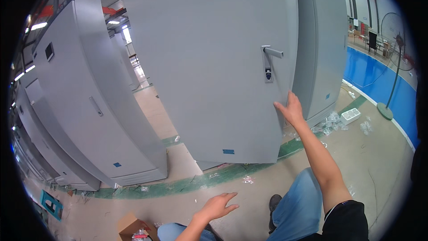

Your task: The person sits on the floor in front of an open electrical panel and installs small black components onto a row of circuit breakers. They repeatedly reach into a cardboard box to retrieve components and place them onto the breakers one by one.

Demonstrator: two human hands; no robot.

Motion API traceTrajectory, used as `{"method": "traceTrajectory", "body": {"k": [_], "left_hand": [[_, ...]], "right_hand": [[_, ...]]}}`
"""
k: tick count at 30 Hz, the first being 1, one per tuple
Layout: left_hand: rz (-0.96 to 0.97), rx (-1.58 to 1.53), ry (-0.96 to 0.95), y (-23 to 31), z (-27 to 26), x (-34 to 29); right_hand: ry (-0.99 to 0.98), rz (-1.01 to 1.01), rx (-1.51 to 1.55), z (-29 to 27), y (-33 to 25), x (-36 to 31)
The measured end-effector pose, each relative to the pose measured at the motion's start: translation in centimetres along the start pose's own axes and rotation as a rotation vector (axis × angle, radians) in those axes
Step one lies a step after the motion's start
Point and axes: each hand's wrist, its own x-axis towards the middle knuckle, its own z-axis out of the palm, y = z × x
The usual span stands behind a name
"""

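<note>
A large grey cabinet door stands swung out in front of me. Its lever handle sticks out to the right of its lock plate. Below that handle, my right hand is at the door's right edge, thumb and fingers apart; whether it presses on the panel I cannot tell. Lower down, my left hand hangs in the air over the floor, fingers stretched out and holding nothing.
More grey cabinets line the left, and another cabinet is behind the door. A cardboard box, clear plastic wrapping, a white block with openings and a standing fan are on the floor. A green stripe crosses it.
</note>
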Motion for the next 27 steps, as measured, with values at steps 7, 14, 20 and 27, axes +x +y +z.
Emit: {"method": "traceTrajectory", "body": {"k": [7,14,20,27], "left_hand": [[0.039,0.023,-0.041,-1.4,2.3,0.3],[-0.029,0.077,-0.083,-1.8,1.5,-0.8],[-0.006,0.105,-0.075,-4.1,1.8,1.2],[-0.059,0.090,-0.077,-5.1,0.2,1.3]], "right_hand": [[0.215,-0.188,-0.237,4.3,-1.1,4.1],[0.281,-0.162,-0.207,10.7,-1.4,8.6],[-0.164,-0.034,0.033,16.2,-0.3,18.3],[0.111,0.132,-0.019,21.4,-4.9,16.9]]}}
